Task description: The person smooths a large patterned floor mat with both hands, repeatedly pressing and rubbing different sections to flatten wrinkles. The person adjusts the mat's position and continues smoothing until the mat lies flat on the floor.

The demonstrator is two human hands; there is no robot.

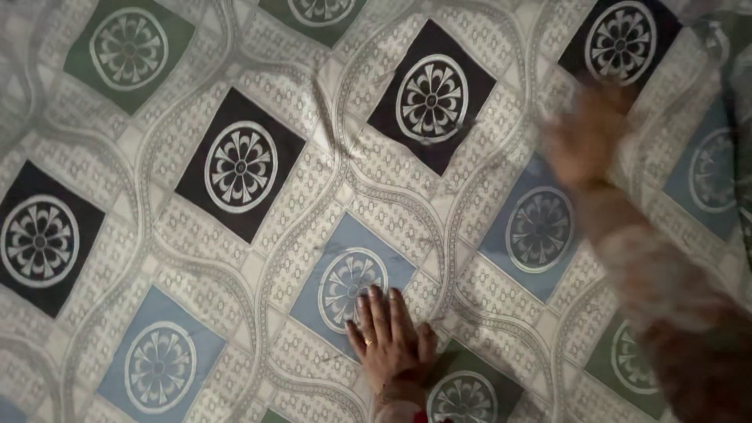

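The sheet (235,258) has black, blue and green squares with white flowers. The left hand (392,341) lies flat, fingers together. The right hand (583,141) is blurry; I cannot tell its grip.

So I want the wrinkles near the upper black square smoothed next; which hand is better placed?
Probably the right hand: it is blurred over the patterned sheet, up near that row, while the left hand lies flat at the lower edge.

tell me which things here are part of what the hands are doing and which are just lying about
In hand:
- patterned sheet, spread out with creases
- left hand, flat on the sheet, palm down
- right hand, blurred, over the sheet

Lying about:
- nothing else shows clearly; a dim edge at the top right corner is too blurred to tell
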